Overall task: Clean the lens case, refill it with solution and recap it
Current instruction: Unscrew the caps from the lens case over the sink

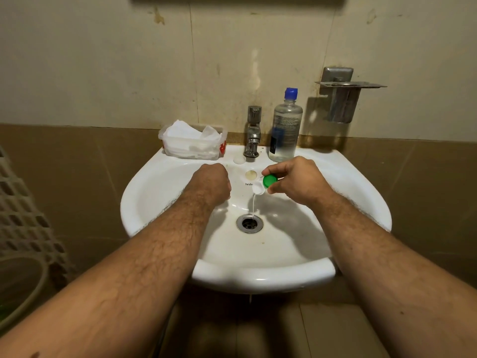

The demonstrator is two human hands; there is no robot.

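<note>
Right hand [296, 180], just right of frame centre, pinched shut around a contact lens case [263, 184], thumb and fingertips on its far end, case tipped downward over the white sink [361, 202]. Green cap [270, 180] on the upper well; lower well uncapped, white, pointed down and left. Thin stream of liquid [253, 205] falling from that open well straight to the metal drain [249, 223] at the basin's middle. Left hand [213, 182], left of centre, curled into a loose fist above the basin, knuckles toward the back wall; anything inside it hidden, so cannot tell whether it holds something. Both bare forearms reaching in from the lower corners of the frame. On the sink's back ledge, a small white cap [239, 159] lying flat, just left of the chrome tap [253, 131]. Right of the tap, a clear solution bottle [286, 127] standing upright with a blue cap, partly filled. Left of the tap, a clear plastic tissue box [192, 146] with white tissues sticking up from it. Round overflow hole [251, 174] below the tap, beside the case. Upper right of the frame, a metal soap dish [346, 91] fixed to the stained beige wall. Far left edge, a pale lattice basket [23, 215], partly out of view.
</note>
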